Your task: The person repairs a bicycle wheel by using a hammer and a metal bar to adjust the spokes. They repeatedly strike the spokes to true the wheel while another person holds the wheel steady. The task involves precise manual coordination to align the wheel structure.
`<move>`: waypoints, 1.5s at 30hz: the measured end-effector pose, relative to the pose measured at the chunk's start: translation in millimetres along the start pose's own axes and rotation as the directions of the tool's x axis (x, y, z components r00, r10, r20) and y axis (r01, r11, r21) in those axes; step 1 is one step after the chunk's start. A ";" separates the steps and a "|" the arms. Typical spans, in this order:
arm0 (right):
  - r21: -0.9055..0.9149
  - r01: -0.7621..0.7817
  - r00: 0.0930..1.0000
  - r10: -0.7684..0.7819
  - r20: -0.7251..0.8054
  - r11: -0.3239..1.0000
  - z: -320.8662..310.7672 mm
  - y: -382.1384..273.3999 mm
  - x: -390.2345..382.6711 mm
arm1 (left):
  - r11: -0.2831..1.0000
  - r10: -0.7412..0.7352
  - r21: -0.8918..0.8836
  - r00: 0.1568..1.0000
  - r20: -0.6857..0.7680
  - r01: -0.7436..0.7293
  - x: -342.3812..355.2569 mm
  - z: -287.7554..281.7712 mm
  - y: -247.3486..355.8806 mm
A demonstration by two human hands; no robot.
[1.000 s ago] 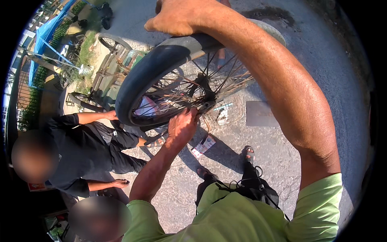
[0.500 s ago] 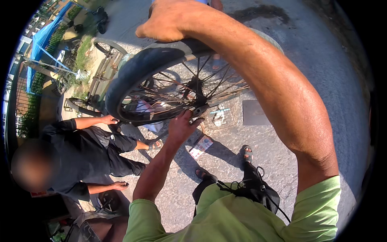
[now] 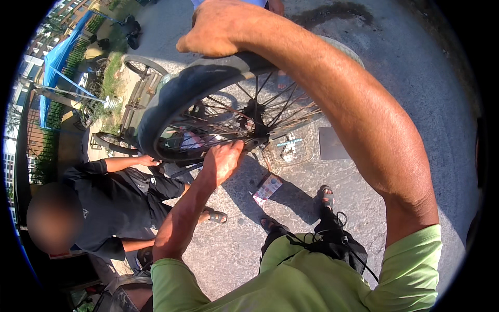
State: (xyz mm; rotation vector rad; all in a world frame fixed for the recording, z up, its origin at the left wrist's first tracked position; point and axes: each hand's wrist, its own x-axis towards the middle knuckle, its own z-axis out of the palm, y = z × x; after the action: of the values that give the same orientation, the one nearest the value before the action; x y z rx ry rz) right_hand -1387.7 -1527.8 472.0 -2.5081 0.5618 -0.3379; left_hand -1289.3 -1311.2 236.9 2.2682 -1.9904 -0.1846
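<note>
A bicycle wheel with a black tyre (image 3: 156, 122) and dark spokes fills the upper middle. My right hand (image 3: 210, 31) grips the top of the tyre, its arm stretched across the wheel's right side. Below the black hub (image 3: 254, 117), my left hand (image 3: 223, 158) has its fingers curled at a metal end piece (image 3: 260, 140) near the axle; what exactly they hold is hidden. Behind the spokes, a wire basket (image 3: 299, 156) and other parts show only partly.
A person in black (image 3: 114, 208) stands at my left; another (image 3: 275, 7) is beyond the wheel. A cart (image 3: 132, 104), blue canopy (image 3: 57, 57) and fence are at upper left. A dark mat (image 3: 335, 143) and printed card (image 3: 267, 188) lie on the pavement (image 3: 234, 244).
The wheel and my right hand shifted slightly left over the second. My left hand moved left. The person in black shifted a foot; a second head at bottom left has left the view.
</note>
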 end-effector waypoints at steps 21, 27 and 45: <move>-0.015 0.107 0.994 -0.107 -0.017 0.994 -2.5 26.9 6.7 | 0.989 -0.145 -0.006 0.986 -0.081 0.145 0.1 33.1 16.0; 0.147 -0.102 0.994 0.096 0.044 0.984 -2.5 63.1 -27.3 | 0.987 -0.158 -0.030 0.953 -0.258 0.156 -12.0 72.2 3.4; 0.185 -0.090 0.986 0.115 -0.124 0.979 -8.0 118.9 -18.7 | 0.341 -0.825 -0.761 0.564 0.039 0.552 -45.8 233.5 26.9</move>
State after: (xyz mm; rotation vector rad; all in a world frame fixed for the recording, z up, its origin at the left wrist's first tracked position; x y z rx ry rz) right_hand -1445.0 -1614.0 410.0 -2.2860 0.6801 -0.4975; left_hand -1361.0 -1271.2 12.0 2.1779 -0.4221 -0.4722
